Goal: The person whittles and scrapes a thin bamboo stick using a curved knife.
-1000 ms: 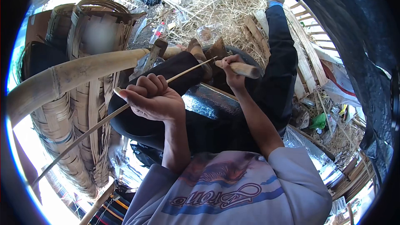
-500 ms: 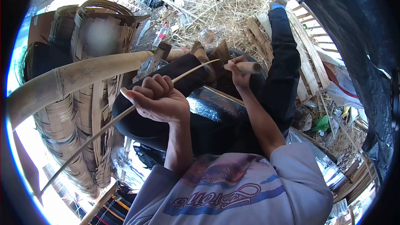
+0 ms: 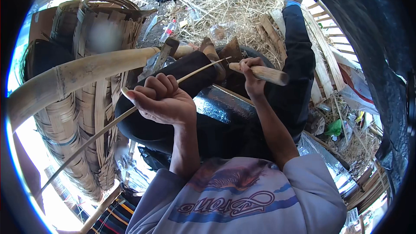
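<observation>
My left hand (image 3: pixel 161 97) is closed round a long thin bamboo strip (image 3: pixel 96 137), thumb pointing left. The strip runs from the lower left, through the fist, to a pale narrow tip over my dark-trousered leg. My right hand (image 3: pixel 253 76) grips a wooden-handled knife (image 3: pixel 271 75), the thick handle end pointing right. Its blade is dark and hard to make out against the shadow between my legs. The strip's tip lies close to the front of the handle. A brown, rusty-looking flat piece (image 3: pixel 230 49) stands just beyond.
A thick bamboo pole (image 3: pixel 82 74) crosses on the left, with another wooden-handled blade (image 3: pixel 165 53) by its end. Woven bamboo baskets (image 3: pixel 60 121) stand beside it. Ahead lie straw shavings (image 3: pixel 236 4) and a plastic bottle (image 3: pixel 169 30). Dark sheeting (image 3: pixel 364 26) hangs on the right.
The knife handle has turned, its butt end swinging right and down. My right hand has shifted slightly with it. My left hand and the strip have hardly moved.
</observation>
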